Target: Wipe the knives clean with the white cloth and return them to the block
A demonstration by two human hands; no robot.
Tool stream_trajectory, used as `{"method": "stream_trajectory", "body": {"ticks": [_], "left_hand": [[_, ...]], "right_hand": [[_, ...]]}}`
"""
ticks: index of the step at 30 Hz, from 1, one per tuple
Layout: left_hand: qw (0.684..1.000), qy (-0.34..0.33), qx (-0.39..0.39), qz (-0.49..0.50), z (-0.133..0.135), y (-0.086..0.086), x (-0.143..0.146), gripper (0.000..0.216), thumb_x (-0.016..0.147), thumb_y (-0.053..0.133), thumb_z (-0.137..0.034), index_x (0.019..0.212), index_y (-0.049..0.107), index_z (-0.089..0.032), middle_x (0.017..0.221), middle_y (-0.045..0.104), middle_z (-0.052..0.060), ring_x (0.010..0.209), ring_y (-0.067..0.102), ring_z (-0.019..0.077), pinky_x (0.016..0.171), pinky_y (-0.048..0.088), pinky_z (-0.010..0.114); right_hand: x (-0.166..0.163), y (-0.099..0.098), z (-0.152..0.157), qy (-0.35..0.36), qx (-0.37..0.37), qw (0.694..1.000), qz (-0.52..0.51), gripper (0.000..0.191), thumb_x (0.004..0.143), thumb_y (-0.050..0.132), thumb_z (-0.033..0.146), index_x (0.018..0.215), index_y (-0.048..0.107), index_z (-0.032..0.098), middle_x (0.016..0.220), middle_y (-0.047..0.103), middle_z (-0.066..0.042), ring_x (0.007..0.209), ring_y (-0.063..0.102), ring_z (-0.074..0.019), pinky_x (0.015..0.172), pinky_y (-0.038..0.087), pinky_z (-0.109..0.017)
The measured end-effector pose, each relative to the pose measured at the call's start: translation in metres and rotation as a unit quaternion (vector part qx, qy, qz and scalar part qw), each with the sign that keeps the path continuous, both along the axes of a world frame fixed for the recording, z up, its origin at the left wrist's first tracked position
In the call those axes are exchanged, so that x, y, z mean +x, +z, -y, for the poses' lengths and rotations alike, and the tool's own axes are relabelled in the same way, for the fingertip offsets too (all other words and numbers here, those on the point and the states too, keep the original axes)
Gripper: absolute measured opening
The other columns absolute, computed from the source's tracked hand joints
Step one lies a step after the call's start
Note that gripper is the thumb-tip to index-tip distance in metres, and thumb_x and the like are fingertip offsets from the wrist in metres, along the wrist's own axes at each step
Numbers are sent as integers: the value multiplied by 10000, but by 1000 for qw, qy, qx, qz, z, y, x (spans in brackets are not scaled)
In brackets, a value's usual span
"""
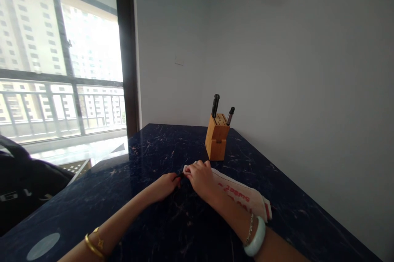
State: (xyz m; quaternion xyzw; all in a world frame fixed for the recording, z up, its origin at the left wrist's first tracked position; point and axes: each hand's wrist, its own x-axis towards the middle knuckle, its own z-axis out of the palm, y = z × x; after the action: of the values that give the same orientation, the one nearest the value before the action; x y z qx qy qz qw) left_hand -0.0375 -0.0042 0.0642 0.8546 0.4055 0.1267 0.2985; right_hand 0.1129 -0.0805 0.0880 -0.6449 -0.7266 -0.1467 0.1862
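My left hand (168,185) is closed around a dark handle (180,175), black like those in the block; whatever extends from it is hidden by my right hand and the cloth. My right hand (201,178) pinches a white towel (243,194) with red lettering, bunched at my fingertips close to the handle. The rest of this towel lies on the table under and beside my right forearm. Just beyond my hands, a wooden knife block (217,141) stands upright. From its top rise a black-handled knife (216,105) and a second dark handle (230,115).
The dark blue marbled table (147,225) reaches back towards the wall corner. A pale round patch (43,246) shows at its near left. Beyond the left edge is a black bag (27,180). Tall windows (92,57) are on the left; a grey wall (301,81) runs along the right.
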Motion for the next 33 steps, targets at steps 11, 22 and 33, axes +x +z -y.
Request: {"method": "stream_trajectory", "body": {"ticks": [11, 22, 33], "left_hand": [[998, 10, 58, -12, 0, 0, 3, 330, 814, 327, -336, 735, 594, -159, 747, 645, 80, 682, 583, 190, 597, 361, 252], [998, -3, 60, -24, 4, 6, 1, 340, 831, 303, -348, 734, 576, -169, 723, 640, 54, 644, 579, 165, 559, 354, 233], [996, -7, 86, -30, 1, 2, 4, 307, 826, 328, -328, 710, 566, -171, 747, 631, 76, 682, 573, 176, 596, 344, 249]], "right_hand": [[-3, -4, -4, 45, 23, 997, 62, 174, 843, 364, 142, 826, 530, 194, 804, 591, -37, 820, 426, -177, 710, 217, -311], [0, -4, -5, 37, 4, 999, 37, 162, 840, 385, 146, 855, 535, 206, 817, 592, -13, 831, 434, -162, 718, 232, -291], [-3, -3, 0, 61, 13, 992, 109, 179, 843, 358, 149, 832, 536, 171, 781, 574, -57, 779, 423, -178, 702, 237, -306]]}}
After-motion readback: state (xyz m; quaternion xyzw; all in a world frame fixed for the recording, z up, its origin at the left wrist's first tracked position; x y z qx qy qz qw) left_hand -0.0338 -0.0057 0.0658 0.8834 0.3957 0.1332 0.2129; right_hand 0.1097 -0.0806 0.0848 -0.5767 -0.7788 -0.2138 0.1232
